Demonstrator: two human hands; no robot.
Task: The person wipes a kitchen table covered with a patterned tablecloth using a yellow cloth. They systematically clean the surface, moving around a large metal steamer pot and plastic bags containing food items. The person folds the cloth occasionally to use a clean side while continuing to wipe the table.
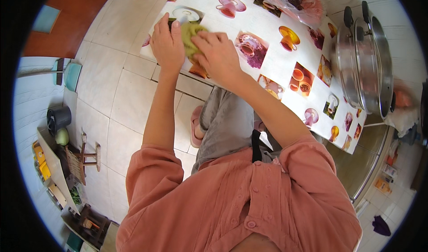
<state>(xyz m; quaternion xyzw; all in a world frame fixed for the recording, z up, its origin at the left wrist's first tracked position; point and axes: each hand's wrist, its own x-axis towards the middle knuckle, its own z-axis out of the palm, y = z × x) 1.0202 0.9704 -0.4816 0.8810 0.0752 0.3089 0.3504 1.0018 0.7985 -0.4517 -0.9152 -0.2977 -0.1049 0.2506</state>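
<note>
A crumpled yellow-green cloth (191,34) lies at the left end of a table (263,22) covered with a white sheet printed with cups and saucers. My right hand (219,58) has its fingers bent over the cloth's right side, gripping it against the tabletop. Beside the cloth's left edge, my left hand (168,47) is held with fingers stretched and thumb apart, close to the table's left edge. Whether it touches the cloth is hard to make out.
Metal steamer pots (363,64) with black handles stand on the table's right side. A reddish plastic bag (294,2) with dark contents sits at the far edge. A small wooden stool (82,158) and a black bucket (59,118) are on the tiled floor at left.
</note>
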